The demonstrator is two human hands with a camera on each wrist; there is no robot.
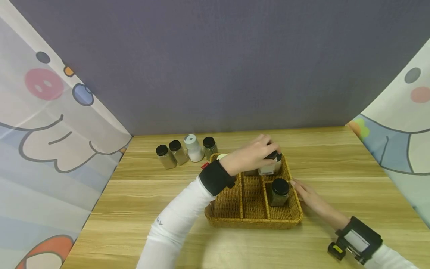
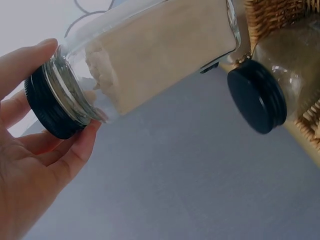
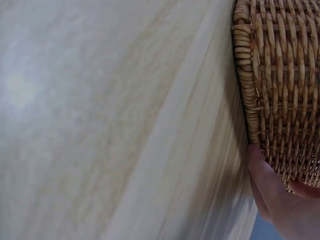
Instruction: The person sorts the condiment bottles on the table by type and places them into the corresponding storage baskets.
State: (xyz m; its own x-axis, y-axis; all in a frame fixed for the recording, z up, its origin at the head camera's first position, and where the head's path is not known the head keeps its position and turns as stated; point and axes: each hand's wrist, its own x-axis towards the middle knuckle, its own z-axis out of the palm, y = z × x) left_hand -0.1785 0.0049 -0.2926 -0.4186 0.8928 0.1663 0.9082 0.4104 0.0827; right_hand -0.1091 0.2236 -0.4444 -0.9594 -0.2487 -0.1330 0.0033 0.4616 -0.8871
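My left hand [image 1: 252, 155] reaches over the back right of a divided wicker basket [image 1: 252, 223]. In the left wrist view, its fingers and thumb grip the black lid of a glass spice jar [image 2: 160, 55] filled with pale beige powder. Another black-lidded jar [image 2: 257, 97] with brownish contents lies close by against the wicker. A black-lidded jar [image 1: 279, 192] stands in the basket's front right compartment. My right hand [image 1: 309, 198] rests against the basket's outer right side with extended fingers, touching the woven wall [image 3: 285, 90] low down near the tabletop.
Left of the basket, at the back, stand black-lidded spice jars [image 1: 166, 157] and a white bottle [image 1: 193, 148]. A red tag [image 1: 205, 165] shows beside the basket's back left corner. A grey panel [image 1: 235, 74] rises behind the wooden table [image 1: 151, 209], with cartoon-printed sheets at both sides.
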